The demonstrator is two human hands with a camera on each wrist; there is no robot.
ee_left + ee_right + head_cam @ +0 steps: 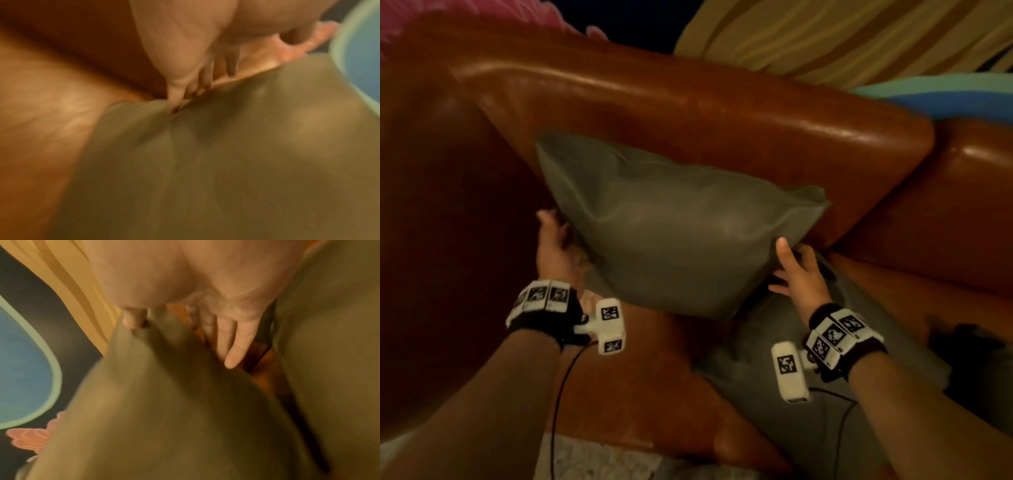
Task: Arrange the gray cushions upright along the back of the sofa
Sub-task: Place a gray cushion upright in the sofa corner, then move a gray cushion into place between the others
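Observation:
A gray cushion [674, 233] stands tilted against the brown leather sofa back [688, 109], held between both hands. My left hand [558, 236] grips its left edge; in the left wrist view the fingers [179, 95] dig into the cushion's seam [226, 162]. My right hand [791, 263] pinches the lower right corner, thumb in front and fingers behind; the right wrist view shows the thumb [133, 321] and fingers [228, 344] on either side of the fabric [164, 402]. A second gray cushion [774, 359] lies flat on the seat under my right forearm.
The sofa's armrest [448, 222] rises at the left. A second back section [962, 192] continues to the right. A dark object [969, 342] lies on the seat at the right. Striped yellow fabric [842, 37] and a teal-and-blue item [945, 99] lie behind the sofa.

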